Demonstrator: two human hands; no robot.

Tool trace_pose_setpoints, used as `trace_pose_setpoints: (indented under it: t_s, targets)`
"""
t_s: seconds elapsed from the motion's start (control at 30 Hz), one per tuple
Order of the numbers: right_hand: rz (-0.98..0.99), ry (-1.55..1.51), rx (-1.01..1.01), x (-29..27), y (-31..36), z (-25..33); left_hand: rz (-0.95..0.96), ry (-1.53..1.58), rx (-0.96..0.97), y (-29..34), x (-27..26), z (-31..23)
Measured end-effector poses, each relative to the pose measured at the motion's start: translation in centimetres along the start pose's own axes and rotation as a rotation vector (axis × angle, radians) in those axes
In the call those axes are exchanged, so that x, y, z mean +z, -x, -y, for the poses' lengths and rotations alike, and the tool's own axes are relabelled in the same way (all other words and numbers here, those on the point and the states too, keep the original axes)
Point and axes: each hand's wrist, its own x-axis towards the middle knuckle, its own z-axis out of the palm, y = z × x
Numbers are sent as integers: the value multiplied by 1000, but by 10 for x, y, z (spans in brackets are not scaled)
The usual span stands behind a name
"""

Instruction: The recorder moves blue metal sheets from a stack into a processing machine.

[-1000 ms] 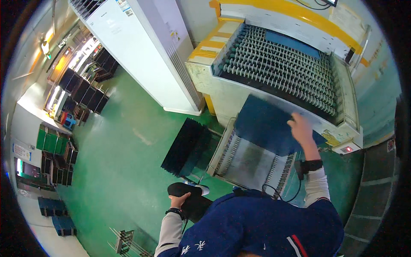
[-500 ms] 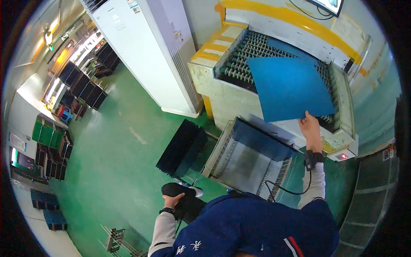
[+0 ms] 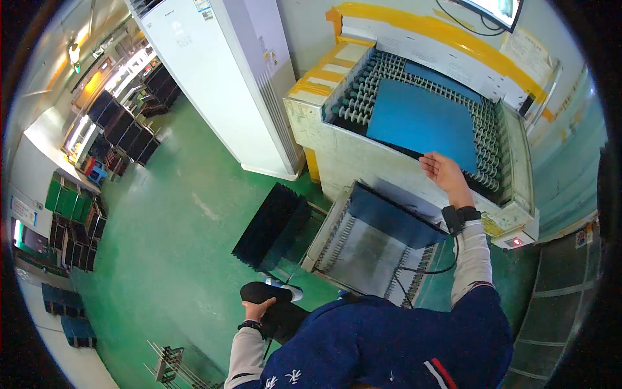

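Observation:
A flat blue panel [image 3: 422, 120] lies on the rollers of the conveyor machine [image 3: 363, 91]. Just off its near edge, my right hand [image 3: 448, 176] is open, with its fingers loosely bent and nothing in them. Part of a second blue panel [image 3: 444, 81] shows farther back on the rollers. My left hand [image 3: 258, 311] is wrapped round my dark-trousered knee [image 3: 259, 292], its fingertips partly hidden. Before me stands a slotted rack [image 3: 369, 259], with blue panels [image 3: 402, 214] upright at its far end.
A dark rack packed with panels [image 3: 272, 227] stands left of the slotted rack. Beyond it rises a tall white cabinet [image 3: 217, 84]. A cable [image 3: 447, 271] hangs from my right wrist across the slotted rack. A metal frame [image 3: 170, 364] sits on the green floor at lower left.
My right hand has let go of the blue panel, which has gone from tilted to flat on the rollers. The hand has shifted slightly left. My left hand stays on my knee.

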Motion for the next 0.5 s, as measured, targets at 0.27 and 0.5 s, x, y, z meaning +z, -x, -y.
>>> trace_pose_setpoints:
  t_s: [0.27,0.5]
  targets:
    - [-313,1442,-763,15,-24,-8,-43,-16,33,-10,2,7]
    - [-404,1661,-570,25,-30,-14,-10,-31,10,-4,-2,1]
